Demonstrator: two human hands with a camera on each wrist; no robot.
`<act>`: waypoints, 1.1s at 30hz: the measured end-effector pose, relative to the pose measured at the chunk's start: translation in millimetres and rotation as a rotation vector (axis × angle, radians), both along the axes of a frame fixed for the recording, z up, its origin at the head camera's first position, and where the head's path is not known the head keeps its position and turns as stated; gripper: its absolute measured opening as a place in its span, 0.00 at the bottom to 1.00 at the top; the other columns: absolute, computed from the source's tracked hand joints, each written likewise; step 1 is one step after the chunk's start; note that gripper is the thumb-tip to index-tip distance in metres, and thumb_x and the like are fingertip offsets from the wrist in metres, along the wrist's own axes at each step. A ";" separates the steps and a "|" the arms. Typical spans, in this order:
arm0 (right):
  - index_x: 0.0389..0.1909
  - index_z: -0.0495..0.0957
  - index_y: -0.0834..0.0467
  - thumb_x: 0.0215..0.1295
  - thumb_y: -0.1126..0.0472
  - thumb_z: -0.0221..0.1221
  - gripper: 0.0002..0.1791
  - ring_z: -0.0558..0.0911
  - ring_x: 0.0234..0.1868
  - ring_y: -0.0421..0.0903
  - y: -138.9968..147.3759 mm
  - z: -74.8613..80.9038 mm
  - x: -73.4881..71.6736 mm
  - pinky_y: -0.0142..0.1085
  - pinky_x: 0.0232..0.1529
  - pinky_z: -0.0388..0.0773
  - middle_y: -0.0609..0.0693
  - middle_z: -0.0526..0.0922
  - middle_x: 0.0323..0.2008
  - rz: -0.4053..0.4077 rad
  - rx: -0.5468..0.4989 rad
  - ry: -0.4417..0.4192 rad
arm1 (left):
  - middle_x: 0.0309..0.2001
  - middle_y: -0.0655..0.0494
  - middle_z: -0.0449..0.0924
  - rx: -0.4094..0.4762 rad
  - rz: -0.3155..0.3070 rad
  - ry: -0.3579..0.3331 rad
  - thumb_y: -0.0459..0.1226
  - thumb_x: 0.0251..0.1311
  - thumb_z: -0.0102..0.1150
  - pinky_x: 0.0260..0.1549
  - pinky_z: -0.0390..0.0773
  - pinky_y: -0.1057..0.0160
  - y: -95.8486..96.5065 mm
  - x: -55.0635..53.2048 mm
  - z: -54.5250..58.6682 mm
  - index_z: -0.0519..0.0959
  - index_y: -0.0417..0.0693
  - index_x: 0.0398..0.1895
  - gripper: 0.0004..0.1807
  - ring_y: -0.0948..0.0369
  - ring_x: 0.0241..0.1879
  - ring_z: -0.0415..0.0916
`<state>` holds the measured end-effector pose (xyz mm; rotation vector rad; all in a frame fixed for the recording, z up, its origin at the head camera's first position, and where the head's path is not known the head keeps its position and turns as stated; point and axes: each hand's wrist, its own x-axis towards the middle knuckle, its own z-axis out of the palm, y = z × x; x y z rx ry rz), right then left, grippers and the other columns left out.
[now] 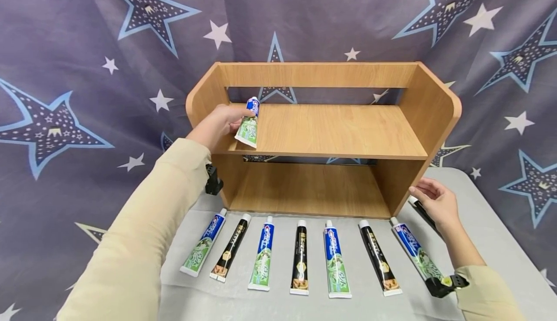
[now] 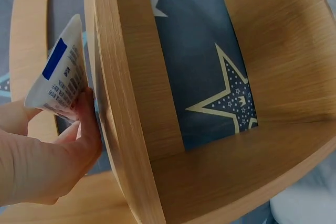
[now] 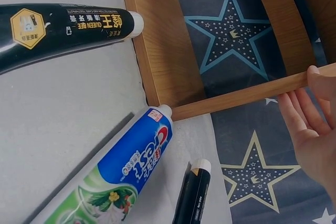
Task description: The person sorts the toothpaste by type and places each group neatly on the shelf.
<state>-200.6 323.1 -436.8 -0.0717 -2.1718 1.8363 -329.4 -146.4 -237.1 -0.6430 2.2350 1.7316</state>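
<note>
My left hand [image 1: 222, 120] holds a blue, white and green toothpaste tube [image 1: 248, 131] above the left part of the wooden shelf's [image 1: 339, 130] upper board. The tube's cap end points up and back. In the left wrist view, thumb and fingers grip the tube [image 2: 64, 77] beside the board's front edge. At the shelf's right side, my right hand [image 1: 437, 206] pinches the edge of the side panel [image 3: 241, 94], thumb on one face and fingers on the other. A black toothpaste tube [image 1: 424, 214] lies partly hidden under that hand and wrist.
Before the shelf, blue-green tubes [image 1: 337, 263] and black tubes [image 1: 300, 258] alternate in a row on the grey-white tabletop [image 1: 322, 309], caps toward the shelf. A dark star-patterned cloth [image 1: 304, 16] hangs behind. The shelf's lower board [image 1: 309, 190] lies beneath the upper one.
</note>
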 end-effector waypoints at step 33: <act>0.33 0.79 0.41 0.58 0.72 0.63 0.19 0.81 0.30 0.22 1.1 -5.5 -4.6 0.13 0.34 0.76 0.27 0.83 0.26 -0.029 -0.034 0.018 | 0.42 0.52 0.69 -0.633 -0.216 0.126 0.51 0.60 0.59 0.22 0.65 0.75 1.9 3.8 -8.4 0.72 0.37 0.54 0.29 0.68 0.25 0.68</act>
